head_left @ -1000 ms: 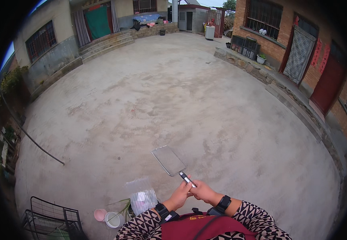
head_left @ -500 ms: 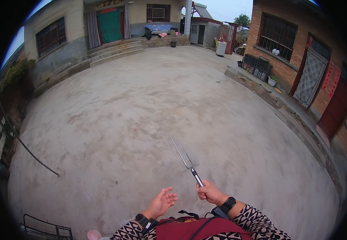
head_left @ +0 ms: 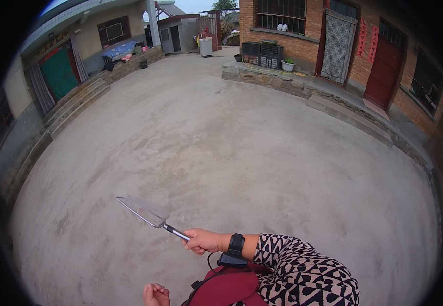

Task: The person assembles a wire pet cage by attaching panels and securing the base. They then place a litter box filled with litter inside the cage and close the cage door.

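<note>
At far left hangs a green curtain [head_left: 59,75]. A mesh strainer [head_left: 149,210] is held out over the concrete yard [head_left: 252,163], pointing left. The left hand [head_left: 156,295], low in view, is half open, fingers loosely curled. The right hand [head_left: 201,240] grips the strainer's handle, near a red apron [head_left: 225,288].

Home courtyard [head_left: 216,153] (curtained doorway [head_left: 339,47])

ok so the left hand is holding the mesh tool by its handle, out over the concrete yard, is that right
Not quite: it's the right hand that holds the mesh tool by its handle, out over the concrete yard. The head view shows this, with the left hand apart from the tool, at the lower edge.
</note>
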Tool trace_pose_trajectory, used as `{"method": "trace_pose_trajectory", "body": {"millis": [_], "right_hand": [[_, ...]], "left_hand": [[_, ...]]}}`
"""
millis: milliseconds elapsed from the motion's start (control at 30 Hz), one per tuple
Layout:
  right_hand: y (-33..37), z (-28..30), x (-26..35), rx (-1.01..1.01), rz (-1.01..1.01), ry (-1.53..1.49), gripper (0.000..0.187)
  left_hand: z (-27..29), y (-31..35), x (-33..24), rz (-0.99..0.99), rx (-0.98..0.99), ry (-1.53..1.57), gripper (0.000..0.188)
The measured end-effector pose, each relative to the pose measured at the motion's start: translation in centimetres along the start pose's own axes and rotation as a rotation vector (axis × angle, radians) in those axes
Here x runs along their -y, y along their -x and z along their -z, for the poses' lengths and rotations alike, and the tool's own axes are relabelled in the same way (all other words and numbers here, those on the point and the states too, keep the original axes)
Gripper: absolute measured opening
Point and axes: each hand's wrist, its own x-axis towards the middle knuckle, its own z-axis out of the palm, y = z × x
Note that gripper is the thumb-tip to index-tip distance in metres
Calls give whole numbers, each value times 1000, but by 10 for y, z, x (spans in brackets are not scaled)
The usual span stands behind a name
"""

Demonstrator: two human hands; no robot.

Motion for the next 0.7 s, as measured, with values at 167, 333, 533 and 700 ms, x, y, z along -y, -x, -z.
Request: {"method": "trace_pose_trajectory", "body": {"millis": [167, 333, 533, 700], "right_hand": [[-118, -13, 9, 269, -213, -12, 11], [-77, 2, 15, 416, -272, 14, 10], [-72, 15, 41, 488, -358, 123, 10], [-124, -10, 10, 618, -464, 198, 11]], "left_hand": [[31, 15, -19, -188, -162, 62, 24], [-18, 51, 60, -228, -338, 82, 25], [-83, 57, 82, -429, -392, 60, 28], [-50, 71, 75, -517, -560, 24, 27]]}}
